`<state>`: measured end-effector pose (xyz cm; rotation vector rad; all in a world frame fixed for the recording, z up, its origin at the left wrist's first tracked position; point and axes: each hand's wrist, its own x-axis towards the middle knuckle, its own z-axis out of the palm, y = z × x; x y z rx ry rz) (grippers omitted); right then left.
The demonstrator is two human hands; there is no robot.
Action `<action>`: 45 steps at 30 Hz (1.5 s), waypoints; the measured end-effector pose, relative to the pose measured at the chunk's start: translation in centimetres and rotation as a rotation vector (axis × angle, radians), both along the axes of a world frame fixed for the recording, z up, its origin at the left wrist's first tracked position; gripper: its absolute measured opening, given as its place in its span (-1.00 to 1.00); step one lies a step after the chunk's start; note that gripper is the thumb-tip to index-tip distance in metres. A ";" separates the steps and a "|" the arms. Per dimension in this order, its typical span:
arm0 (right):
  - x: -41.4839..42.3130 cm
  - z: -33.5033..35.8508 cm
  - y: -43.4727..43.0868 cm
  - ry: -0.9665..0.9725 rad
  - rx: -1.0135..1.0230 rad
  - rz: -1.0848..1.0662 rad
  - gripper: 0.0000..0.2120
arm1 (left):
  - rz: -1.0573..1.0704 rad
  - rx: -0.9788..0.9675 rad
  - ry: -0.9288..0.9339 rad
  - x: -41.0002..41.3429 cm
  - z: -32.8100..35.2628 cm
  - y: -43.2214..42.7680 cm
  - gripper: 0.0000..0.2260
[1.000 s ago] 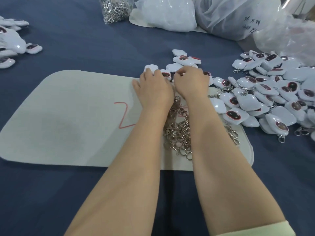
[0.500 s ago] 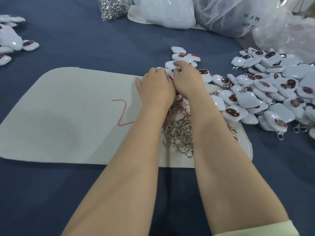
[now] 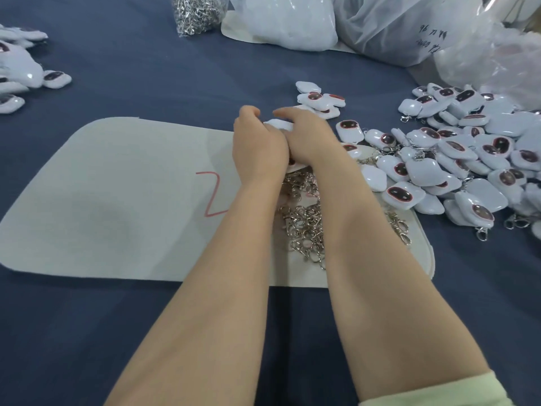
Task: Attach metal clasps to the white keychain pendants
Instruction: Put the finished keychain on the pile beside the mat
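Observation:
My left hand (image 3: 259,145) and my right hand (image 3: 308,134) are pressed together above the far edge of a white felt mat (image 3: 117,200). Between their curled fingers they hold one white keychain pendant (image 3: 279,124); only its top edge shows. A loose heap of metal clasps (image 3: 306,227) lies on the mat between my forearms. A big pile of white pendants with dark oval faces (image 3: 456,165) spreads to the right, some with clasps on them. A few more pendants (image 3: 319,98) lie just beyond my hands.
A clear bag of metal clasps (image 3: 197,11) and several white plastic bags (image 3: 389,27) stand at the back. Another group of white pendants (image 3: 20,74) lies at the far left. A red mark (image 3: 212,193) is drawn on the mat. Dark blue cloth (image 3: 146,332) covers the table.
My hands have drawn closer together and lifted slightly, and a white pendant now shows between the fingers. The view has shifted a little.

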<state>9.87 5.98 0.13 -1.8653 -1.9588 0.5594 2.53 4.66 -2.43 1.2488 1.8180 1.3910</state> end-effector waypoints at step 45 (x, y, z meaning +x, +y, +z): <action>1.2 1.3 6.9 -0.094 -0.100 -0.249 -0.79 | -0.139 -0.116 -0.315 2.6 4.0 5.5 -0.86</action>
